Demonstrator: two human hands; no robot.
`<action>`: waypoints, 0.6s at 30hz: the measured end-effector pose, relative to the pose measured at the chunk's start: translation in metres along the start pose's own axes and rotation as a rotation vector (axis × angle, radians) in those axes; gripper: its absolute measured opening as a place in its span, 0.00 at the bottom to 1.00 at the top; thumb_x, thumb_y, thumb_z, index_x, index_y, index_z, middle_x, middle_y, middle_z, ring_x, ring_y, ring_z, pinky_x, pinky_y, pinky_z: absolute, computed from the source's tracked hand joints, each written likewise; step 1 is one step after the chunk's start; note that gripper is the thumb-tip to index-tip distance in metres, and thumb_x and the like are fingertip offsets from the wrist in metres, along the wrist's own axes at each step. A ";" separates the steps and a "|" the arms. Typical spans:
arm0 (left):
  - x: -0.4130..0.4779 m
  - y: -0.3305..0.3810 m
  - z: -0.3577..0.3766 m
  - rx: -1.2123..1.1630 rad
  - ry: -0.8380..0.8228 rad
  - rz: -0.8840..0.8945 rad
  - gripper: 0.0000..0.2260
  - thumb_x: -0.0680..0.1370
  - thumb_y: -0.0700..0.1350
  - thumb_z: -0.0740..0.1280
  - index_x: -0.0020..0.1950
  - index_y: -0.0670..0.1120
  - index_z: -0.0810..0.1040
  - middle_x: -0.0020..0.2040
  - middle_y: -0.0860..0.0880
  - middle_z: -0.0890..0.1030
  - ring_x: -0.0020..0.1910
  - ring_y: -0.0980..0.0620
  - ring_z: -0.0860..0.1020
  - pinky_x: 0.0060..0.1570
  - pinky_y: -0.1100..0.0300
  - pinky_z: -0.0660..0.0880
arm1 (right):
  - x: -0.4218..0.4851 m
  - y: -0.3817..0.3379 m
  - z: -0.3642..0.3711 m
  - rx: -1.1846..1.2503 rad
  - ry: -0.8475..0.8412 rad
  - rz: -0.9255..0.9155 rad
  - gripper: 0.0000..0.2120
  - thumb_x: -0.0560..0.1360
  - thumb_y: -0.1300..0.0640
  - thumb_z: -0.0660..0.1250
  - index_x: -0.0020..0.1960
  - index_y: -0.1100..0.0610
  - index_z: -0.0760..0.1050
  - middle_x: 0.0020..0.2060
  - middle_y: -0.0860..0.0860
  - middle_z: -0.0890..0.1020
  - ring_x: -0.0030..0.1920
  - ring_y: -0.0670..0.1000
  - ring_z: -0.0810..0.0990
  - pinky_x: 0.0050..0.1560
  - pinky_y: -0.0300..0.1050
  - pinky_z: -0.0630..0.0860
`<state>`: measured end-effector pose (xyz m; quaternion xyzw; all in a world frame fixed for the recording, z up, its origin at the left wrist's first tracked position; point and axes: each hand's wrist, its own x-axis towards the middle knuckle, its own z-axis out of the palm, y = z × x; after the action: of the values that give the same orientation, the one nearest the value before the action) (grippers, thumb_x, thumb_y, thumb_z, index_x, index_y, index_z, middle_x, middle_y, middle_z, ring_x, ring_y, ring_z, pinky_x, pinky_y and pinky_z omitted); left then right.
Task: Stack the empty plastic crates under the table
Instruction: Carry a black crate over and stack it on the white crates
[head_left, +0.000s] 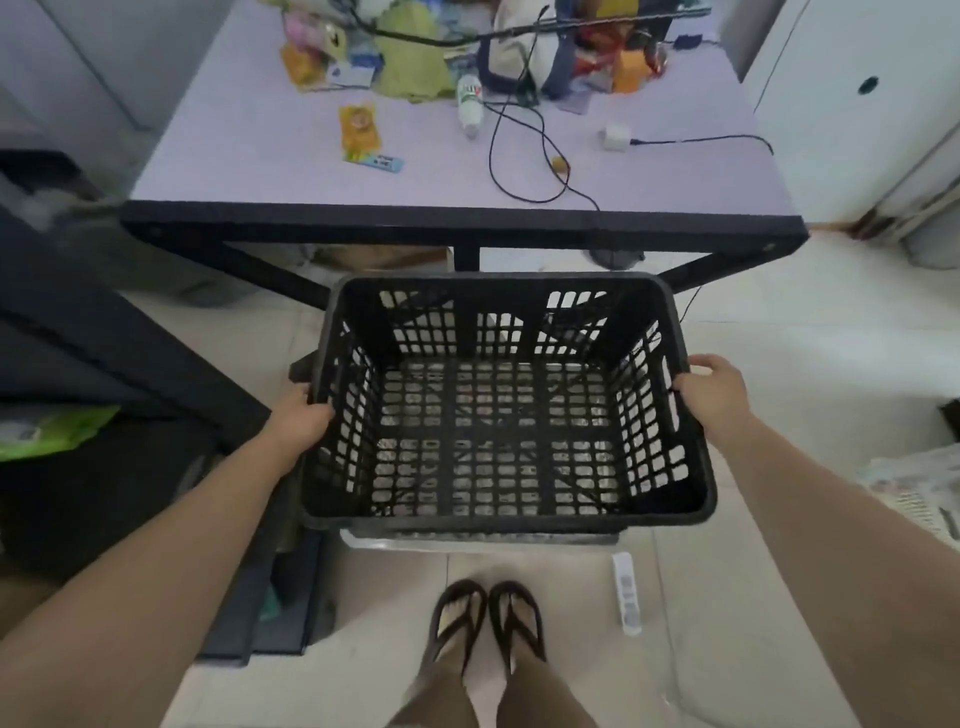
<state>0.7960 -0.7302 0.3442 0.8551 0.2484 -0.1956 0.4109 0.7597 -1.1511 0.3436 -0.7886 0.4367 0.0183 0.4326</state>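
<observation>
A cluttered table (249, 150) stands over the tiled floor as a person carries an empty black crate (506, 410) just in front of it, left hand (298, 415) and right hand (714, 395) each clamped on a side rim. The carrying step appears underway; next the crate likely must be lowered and slid beneath the tabletop.

tabletop (249, 130) far clutter: cut by top edge, blurred | left hand (298, 415) fingers: tips hidden behind crate (509, 415) wall | under-crate item: mostly hidden | forearms: cut by frame edges
</observation>
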 end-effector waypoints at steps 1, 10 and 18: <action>-0.007 0.002 0.002 -0.028 0.025 -0.019 0.17 0.77 0.36 0.61 0.65 0.39 0.73 0.53 0.41 0.77 0.48 0.44 0.76 0.51 0.55 0.72 | 0.000 -0.002 -0.003 -0.033 0.005 -0.004 0.21 0.70 0.60 0.65 0.63 0.56 0.73 0.53 0.60 0.81 0.52 0.61 0.81 0.57 0.52 0.77; -0.077 -0.013 -0.013 -0.025 0.154 -0.108 0.24 0.76 0.40 0.64 0.71 0.37 0.64 0.64 0.38 0.74 0.62 0.39 0.74 0.60 0.54 0.71 | -0.047 -0.064 0.030 -0.297 -0.109 -0.390 0.19 0.74 0.63 0.62 0.64 0.63 0.74 0.61 0.60 0.78 0.62 0.60 0.76 0.58 0.45 0.71; -0.181 -0.149 -0.083 -0.276 0.000 -0.320 0.09 0.80 0.40 0.61 0.40 0.45 0.71 0.31 0.47 0.73 0.30 0.52 0.73 0.31 0.63 0.69 | -0.192 -0.095 0.144 -0.269 -0.605 -0.609 0.09 0.74 0.62 0.63 0.50 0.57 0.81 0.55 0.59 0.82 0.54 0.58 0.80 0.60 0.53 0.76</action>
<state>0.5747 -0.6318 0.4002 0.7404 0.4056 -0.2224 0.4876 0.7581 -0.8980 0.3956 -0.8897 0.0323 0.1763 0.4200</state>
